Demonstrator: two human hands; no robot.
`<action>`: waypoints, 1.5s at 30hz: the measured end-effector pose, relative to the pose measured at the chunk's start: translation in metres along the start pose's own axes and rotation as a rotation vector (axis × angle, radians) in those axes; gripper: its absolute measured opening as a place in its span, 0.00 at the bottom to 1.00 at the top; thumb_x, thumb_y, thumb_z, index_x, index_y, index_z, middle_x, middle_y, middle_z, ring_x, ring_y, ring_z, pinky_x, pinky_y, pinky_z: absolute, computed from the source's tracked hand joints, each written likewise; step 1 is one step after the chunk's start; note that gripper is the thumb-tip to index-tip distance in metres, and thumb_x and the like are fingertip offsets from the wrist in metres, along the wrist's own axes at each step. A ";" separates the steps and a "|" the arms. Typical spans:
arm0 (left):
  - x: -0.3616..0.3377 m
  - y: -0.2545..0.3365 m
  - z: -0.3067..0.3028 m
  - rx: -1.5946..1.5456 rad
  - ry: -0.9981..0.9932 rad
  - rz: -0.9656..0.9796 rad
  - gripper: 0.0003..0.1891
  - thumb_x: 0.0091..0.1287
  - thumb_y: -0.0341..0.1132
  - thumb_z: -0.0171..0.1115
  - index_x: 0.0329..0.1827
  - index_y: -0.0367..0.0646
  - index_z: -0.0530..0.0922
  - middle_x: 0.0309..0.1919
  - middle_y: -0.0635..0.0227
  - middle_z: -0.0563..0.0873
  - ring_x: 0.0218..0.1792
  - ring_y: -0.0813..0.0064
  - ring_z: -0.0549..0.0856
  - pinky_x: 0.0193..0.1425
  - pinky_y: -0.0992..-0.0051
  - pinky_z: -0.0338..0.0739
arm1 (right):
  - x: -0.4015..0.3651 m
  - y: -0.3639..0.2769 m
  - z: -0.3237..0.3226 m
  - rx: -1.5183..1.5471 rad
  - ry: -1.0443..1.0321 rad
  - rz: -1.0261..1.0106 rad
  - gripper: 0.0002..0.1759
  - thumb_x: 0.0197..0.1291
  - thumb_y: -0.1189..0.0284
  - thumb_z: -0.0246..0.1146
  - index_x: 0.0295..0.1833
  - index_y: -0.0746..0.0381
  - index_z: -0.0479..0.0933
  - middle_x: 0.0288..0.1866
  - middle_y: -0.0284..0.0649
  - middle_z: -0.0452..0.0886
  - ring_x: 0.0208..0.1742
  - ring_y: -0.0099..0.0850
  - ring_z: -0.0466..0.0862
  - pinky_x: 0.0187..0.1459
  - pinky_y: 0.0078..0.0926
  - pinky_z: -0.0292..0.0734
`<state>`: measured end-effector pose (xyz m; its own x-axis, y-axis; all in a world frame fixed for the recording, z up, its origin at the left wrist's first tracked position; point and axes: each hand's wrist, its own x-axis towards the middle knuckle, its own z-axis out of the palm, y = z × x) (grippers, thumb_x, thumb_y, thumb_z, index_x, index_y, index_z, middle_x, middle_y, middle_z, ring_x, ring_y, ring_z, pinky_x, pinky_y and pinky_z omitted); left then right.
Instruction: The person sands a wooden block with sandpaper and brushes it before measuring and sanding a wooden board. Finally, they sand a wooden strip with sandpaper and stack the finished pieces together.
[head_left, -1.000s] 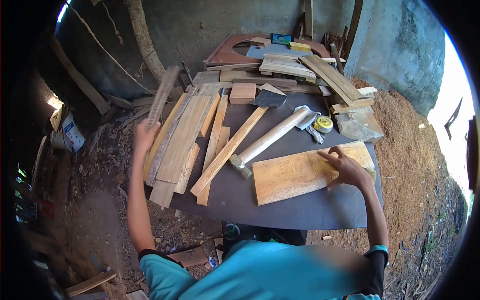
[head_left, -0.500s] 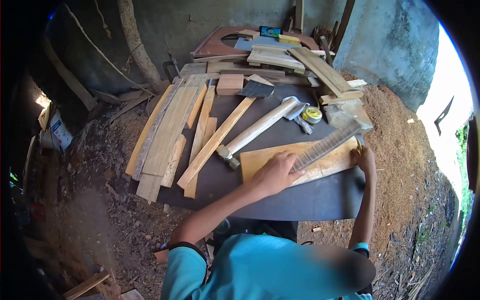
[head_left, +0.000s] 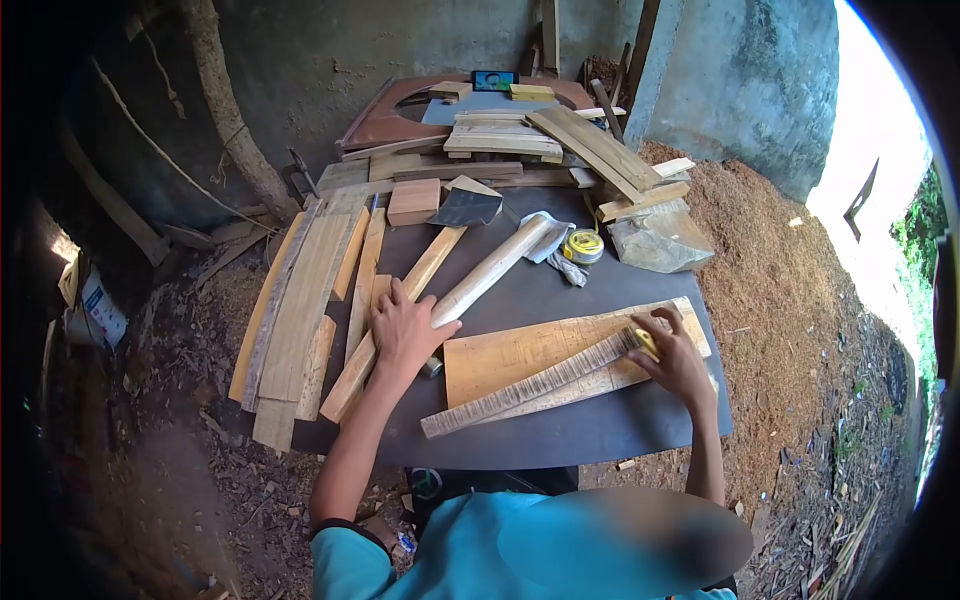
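Head view: tape measure (head_left: 581, 247) and cloth (head_left: 569, 269) lie on the bench (head_left: 600, 440) beyond the wide board (head_left: 500, 352); a dark-streaked strip (head_left: 530, 387) slants across that board. Right hand (head_left: 680, 365) grips something yellow (head_left: 648, 346); left hand (head_left: 404, 335) covers the hammer (head_left: 490, 270), its grip impossible to tell.

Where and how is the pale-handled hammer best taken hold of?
Probably mid-handle on the hammer, from above and the right: its slim shaft is exposed there with bare tabletop beside it, while the left hand partly covers the head end.
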<state>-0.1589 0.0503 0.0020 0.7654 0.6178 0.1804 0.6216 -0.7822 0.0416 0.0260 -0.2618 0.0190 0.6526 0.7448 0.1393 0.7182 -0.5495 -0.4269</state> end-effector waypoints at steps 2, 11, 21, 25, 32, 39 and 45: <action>0.009 -0.005 0.003 -0.039 -0.043 0.053 0.25 0.51 0.55 0.68 0.42 0.44 0.84 0.50 0.51 0.72 0.50 0.56 0.75 0.53 0.59 0.68 | 0.003 -0.008 0.005 0.047 -0.050 0.056 0.31 0.47 0.62 0.71 0.59 0.56 0.73 0.62 0.51 0.65 0.46 0.48 0.81 0.51 0.42 0.76; 0.038 -0.016 0.021 0.041 0.071 0.085 0.23 0.51 0.54 0.69 0.27 0.38 0.83 0.40 0.55 0.76 0.43 0.59 0.76 0.52 0.63 0.63 | 0.010 -0.006 -0.002 0.094 -0.042 -0.056 0.25 0.49 0.62 0.70 0.53 0.59 0.77 0.51 0.47 0.73 0.40 0.42 0.82 0.45 0.37 0.78; 0.051 -0.022 0.030 -0.058 0.179 0.137 0.23 0.47 0.50 0.72 0.34 0.37 0.85 0.53 0.63 0.74 0.56 0.64 0.68 0.59 0.64 0.62 | 0.136 -0.050 0.060 -0.068 -0.153 -0.300 0.27 0.59 0.46 0.56 0.44 0.61 0.79 0.38 0.50 0.79 0.43 0.47 0.81 0.43 0.43 0.76; 0.060 -0.021 0.028 -0.084 0.190 0.140 0.24 0.46 0.52 0.72 0.32 0.37 0.86 0.55 0.63 0.74 0.58 0.65 0.67 0.60 0.63 0.60 | 0.174 -0.036 0.083 0.314 -0.026 -0.231 0.25 0.62 0.50 0.55 0.44 0.62 0.79 0.41 0.54 0.78 0.45 0.47 0.80 0.46 0.42 0.75; 0.063 -0.025 0.030 -0.135 0.257 0.187 0.22 0.47 0.50 0.72 0.33 0.38 0.86 0.54 0.66 0.74 0.59 0.66 0.67 0.61 0.64 0.60 | 0.198 0.008 0.088 -0.016 0.032 0.102 0.42 0.42 0.54 0.72 0.63 0.59 0.67 0.55 0.56 0.73 0.55 0.50 0.74 0.57 0.40 0.70; -0.031 0.045 -0.040 -0.748 -0.241 0.480 0.28 0.59 0.56 0.62 0.51 0.40 0.78 0.51 0.57 0.77 0.54 0.60 0.78 0.58 0.65 0.73 | 0.190 0.026 0.069 0.190 0.073 0.084 0.41 0.36 0.55 0.75 0.56 0.64 0.73 0.46 0.54 0.79 0.50 0.45 0.80 0.53 0.38 0.73; -0.044 0.041 -0.002 -0.588 -0.258 0.738 0.20 0.62 0.44 0.61 0.50 0.37 0.77 0.46 0.56 0.78 0.50 0.57 0.77 0.53 0.62 0.73 | 0.140 0.000 -0.009 0.237 0.300 0.026 0.33 0.46 0.49 0.67 0.47 0.69 0.79 0.30 0.52 0.83 0.35 0.38 0.84 0.41 0.34 0.77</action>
<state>-0.1675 -0.0095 -0.0027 0.9851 -0.0992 0.1405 -0.1571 -0.8513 0.5006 0.1194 -0.1611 0.0463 0.7365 0.5690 0.3659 0.6480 -0.4379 -0.6232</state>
